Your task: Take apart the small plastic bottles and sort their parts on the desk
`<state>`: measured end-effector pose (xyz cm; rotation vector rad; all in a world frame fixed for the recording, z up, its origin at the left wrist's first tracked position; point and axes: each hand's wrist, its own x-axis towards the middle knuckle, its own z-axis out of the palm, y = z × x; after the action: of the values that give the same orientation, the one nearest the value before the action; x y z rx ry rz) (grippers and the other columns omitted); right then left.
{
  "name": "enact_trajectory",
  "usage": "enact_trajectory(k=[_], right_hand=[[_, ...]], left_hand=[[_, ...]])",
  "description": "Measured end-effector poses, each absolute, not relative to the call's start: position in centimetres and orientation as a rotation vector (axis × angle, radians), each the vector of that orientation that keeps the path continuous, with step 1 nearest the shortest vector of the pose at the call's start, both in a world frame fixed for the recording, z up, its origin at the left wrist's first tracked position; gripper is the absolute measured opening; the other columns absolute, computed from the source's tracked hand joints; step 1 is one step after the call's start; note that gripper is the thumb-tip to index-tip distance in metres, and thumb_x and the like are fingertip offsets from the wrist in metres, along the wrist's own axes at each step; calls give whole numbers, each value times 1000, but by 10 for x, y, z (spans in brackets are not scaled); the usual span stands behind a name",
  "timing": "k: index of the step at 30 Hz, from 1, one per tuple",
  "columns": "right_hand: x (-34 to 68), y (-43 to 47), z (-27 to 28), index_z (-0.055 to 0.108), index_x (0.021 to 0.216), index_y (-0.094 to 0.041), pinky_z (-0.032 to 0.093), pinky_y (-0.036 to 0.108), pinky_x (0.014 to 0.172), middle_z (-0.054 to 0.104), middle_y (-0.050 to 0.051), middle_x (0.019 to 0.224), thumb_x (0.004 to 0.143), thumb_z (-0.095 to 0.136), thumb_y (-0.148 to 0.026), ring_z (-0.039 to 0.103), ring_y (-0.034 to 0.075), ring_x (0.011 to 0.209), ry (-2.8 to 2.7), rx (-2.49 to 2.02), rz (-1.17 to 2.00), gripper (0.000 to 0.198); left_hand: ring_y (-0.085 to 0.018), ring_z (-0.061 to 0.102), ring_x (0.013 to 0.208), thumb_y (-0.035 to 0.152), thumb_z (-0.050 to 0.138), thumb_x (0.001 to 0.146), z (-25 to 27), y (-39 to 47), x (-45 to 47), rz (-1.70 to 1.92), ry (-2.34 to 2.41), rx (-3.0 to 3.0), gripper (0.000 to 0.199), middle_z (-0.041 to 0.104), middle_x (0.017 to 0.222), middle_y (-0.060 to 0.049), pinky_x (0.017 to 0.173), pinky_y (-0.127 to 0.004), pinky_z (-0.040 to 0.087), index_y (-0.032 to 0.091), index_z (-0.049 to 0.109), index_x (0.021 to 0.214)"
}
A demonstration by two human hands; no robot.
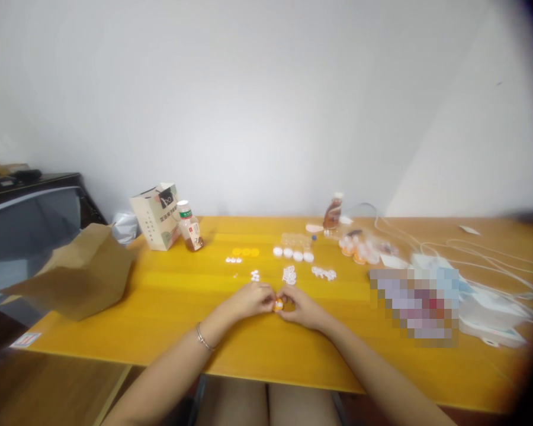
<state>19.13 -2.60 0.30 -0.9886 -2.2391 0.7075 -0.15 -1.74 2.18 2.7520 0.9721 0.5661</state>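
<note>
Between my two hands is a small round orange-and-white piece [278, 305], too blurred to name more closely. My left hand [254, 299] pinches it from the left, and my right hand [301, 307] curls its thumb and fingers around its right side. Just beyond my hands lie a heap of small white pieces [289, 274], a smaller white group [254, 276] and a spread of white pieces [324, 273]. Farther back are a row of orange discs [246, 252], small white rings [233, 260] and a row of round white caps [293, 254] in front of clear containers [295, 241].
A paper box [155, 218] and a drink bottle [189, 228] stand back left, near a brown paper bag [84, 272]. Back right are another bottle [333, 212] and bagged orange-and-white pieces [359, 248]. Cables, masks [488, 313] and a blurred-out item [417, 305] lie right.
</note>
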Motion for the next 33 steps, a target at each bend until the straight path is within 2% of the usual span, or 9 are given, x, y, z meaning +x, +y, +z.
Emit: enact_trajectory(k=[4, 9, 18, 24, 29, 33], right_hand=[[192, -27, 6, 58, 83, -19, 42, 28, 69, 58, 1, 79, 67, 60, -19, 53, 15, 74, -2232, -993, 731, 16], [192, -27, 7, 59, 82, -19, 42, 27, 68, 58, 1, 79, 67, 60, -19, 52, 15, 73, -2222, -990, 727, 15], [192, -27, 8, 58, 83, -19, 42, 27, 69, 58, 2, 81, 69, 60, -20, 52, 15, 75, -2250, -1001, 747, 14], [192, -27, 7, 58, 83, -19, 42, 28, 69, 58, 2, 81, 68, 61, -21, 52, 16, 75, -2233, -1009, 755, 15], [192, -27, 5, 57, 83, -19, 41, 27, 68, 57, 1, 79, 67, 62, -22, 51, 15, 73, -2217, -1010, 761, 17], [191, -27, 5, 54, 78, -19, 39, 25, 62, 53, -1, 71, 68, 62, -23, 47, 13, 66, -2225, -1018, 720, 13]], left_hand=[[-11, 56, 71, 18, 50, 80, 24, 1, -23, 765, 1163, 2652, 11, 62, 77, -2, 68, -19, 42, 16, 61, 80], [-14, 55, 72, 21, 48, 83, 19, 26, -41, 720, 1511, 2625, 17, 60, 77, -5, 67, -22, 41, 14, 62, 75], [-14, 54, 67, 24, 46, 86, 17, 21, -31, 559, 1508, 2687, 23, 58, 73, -6, 63, -22, 39, 13, 63, 74], [-14, 55, 71, 25, 45, 87, 23, 15, -31, 588, 1494, 2689, 23, 59, 78, -6, 66, -23, 41, 14, 63, 79], [-14, 56, 80, 27, 44, 88, 31, -7, -16, 736, 1121, 2683, 21, 61, 84, -5, 75, -22, 41, 17, 62, 87], [-13, 56, 81, 31, 49, 86, 32, -22, -1, 635, 829, 2698, 20, 61, 86, -3, 77, -22, 40, 19, 63, 92]])
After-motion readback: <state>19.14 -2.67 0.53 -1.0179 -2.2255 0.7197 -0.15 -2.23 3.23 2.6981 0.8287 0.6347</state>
